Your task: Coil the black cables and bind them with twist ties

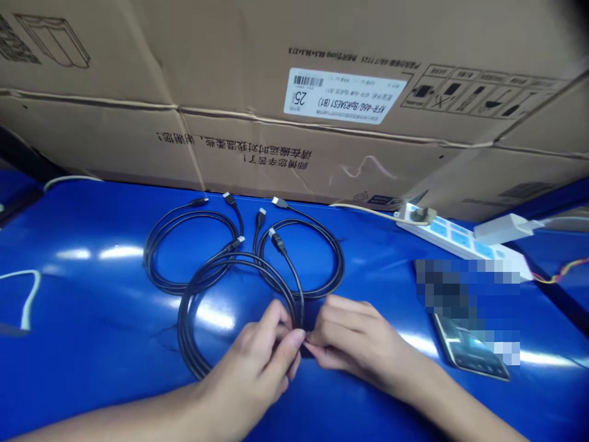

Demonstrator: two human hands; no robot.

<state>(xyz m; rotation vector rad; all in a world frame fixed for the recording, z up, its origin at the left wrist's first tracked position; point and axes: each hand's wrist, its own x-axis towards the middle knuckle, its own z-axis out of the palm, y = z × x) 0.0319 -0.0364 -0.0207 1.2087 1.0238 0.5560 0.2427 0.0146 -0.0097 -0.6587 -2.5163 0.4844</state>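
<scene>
A black HDMI cable (184,319), wound into a loose coil, is gripped on its right side between the thumb and fingers of my left hand (260,362). One of its plugs (276,240) sticks up beyond my hands. My right hand (354,337) is closed in a pinch right beside my left thumb, against the coil; whatever its fingertips hold is hidden or too small to name. Behind lie two more coiled black cables, one at left (148,252) partly overlapped by the front coil, the other at right (340,255).
Across the back of the blue table (92,344) stands a large cardboard box (230,80). A white power strip (453,236) with a plugged-in adapter (501,228) lies at the back right. Nearer is a phone (473,353), partly blurred out. A white cable (32,294) lies at left.
</scene>
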